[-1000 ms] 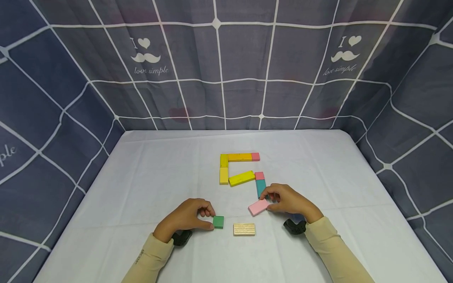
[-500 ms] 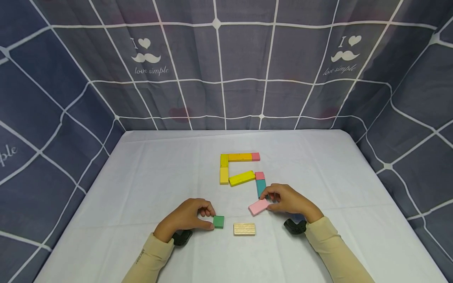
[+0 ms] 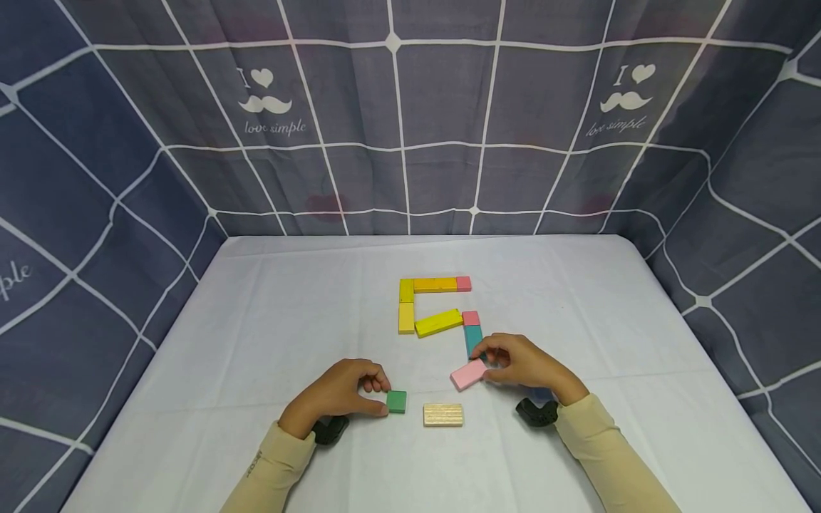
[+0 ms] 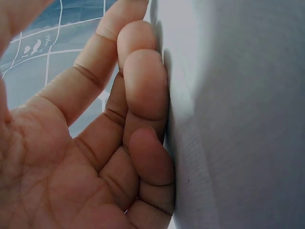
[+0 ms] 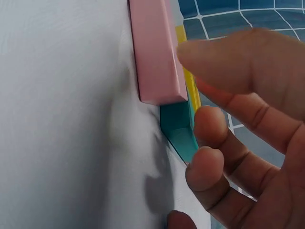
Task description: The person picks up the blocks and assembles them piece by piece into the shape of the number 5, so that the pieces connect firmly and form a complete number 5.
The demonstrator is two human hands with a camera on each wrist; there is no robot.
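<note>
My left hand [image 3: 349, 388], in the head view, holds a small green block [image 3: 396, 402] at its left side between thumb and forefinger. In the left wrist view the other fingers [image 4: 147, 86] curl against the white cloth; the green block is hidden there. My right hand [image 3: 522, 362] has thumb and forefinger at the right end of a pink block [image 3: 468, 375], which lies slanted on the cloth. In the right wrist view the thumb meets the pink block's [image 5: 159, 57] edge, and the lower fingers hold nothing. Just beyond it lies a teal block [image 3: 472, 340].
A wooden block [image 3: 442, 415] lies between the hands. Farther back, yellow blocks [image 3: 406, 318] and a pink end block [image 3: 463, 284] form a bent line. A slanted yellow block [image 3: 439, 323] meets a small pink block [image 3: 471, 318]. A blue thing [image 3: 540, 393] shows partly under the right wrist.
</note>
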